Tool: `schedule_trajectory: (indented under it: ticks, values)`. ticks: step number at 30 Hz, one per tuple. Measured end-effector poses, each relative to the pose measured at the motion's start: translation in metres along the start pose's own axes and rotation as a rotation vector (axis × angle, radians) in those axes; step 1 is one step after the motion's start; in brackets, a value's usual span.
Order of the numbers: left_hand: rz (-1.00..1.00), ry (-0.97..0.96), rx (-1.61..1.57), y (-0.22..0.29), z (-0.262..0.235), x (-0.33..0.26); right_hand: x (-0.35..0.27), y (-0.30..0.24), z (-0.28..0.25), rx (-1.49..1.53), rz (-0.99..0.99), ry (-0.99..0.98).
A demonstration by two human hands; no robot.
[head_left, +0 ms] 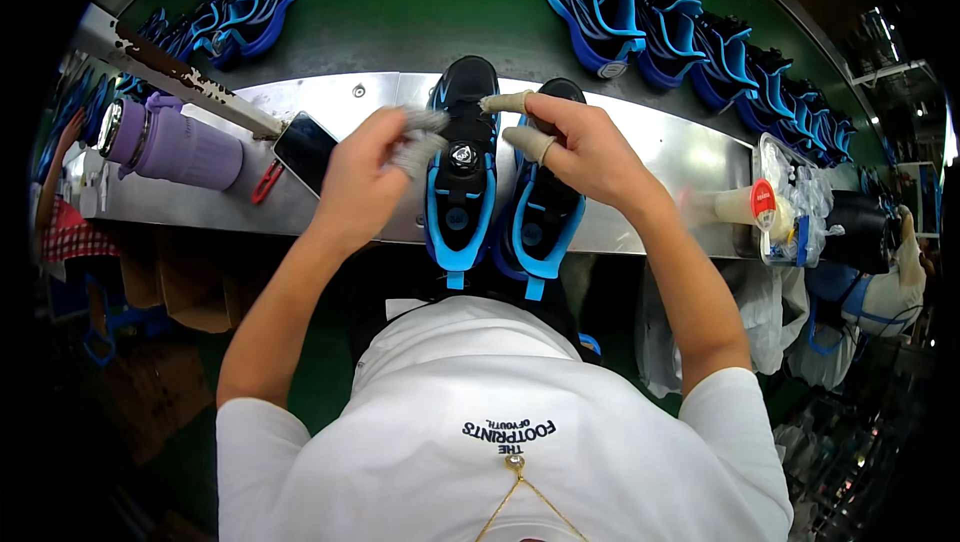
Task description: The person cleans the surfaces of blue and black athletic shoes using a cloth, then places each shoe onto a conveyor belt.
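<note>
Two black and blue sneakers stand side by side at the bench's near edge, toes pointing away from me. The left sneaker has a round dial on its tongue. The right sneaker is partly covered by my right hand. That hand's index finger and thumb, both in beige finger covers, are stretched apart, the index tip over the left sneaker's front. I cannot tell whether it touches. My left hand, also with covered fingers, is at the left sneaker's left side; its fingers are smeared by motion.
Rows of similar sneakers stand on the green surface at far right and far left. At left are a purple tumbler, a phone and a chipped metal post. A cup and plastic-filled tray sit right.
</note>
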State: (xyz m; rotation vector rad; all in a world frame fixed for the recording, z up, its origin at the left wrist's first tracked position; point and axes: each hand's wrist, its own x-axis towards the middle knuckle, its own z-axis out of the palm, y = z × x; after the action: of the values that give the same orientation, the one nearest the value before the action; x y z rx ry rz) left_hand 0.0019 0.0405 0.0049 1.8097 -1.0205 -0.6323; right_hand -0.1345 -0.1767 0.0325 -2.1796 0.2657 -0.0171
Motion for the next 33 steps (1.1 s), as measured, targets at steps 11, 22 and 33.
schedule_trajectory:
  ticks: [11,22,33]
  values:
    - [-0.576,-0.044,-1.116,0.001,0.044,-0.045,0.038,-0.016,0.045,-0.576,-0.217,-0.243]
    - [-0.105,0.051,0.200,0.028,0.007,-0.010,0.013,0.006,0.024,-0.234,-0.240,-0.036]
    - [-0.062,-0.322,0.645,0.017,0.015,0.052,0.012,0.008,0.054,-0.356,-0.145,0.013]
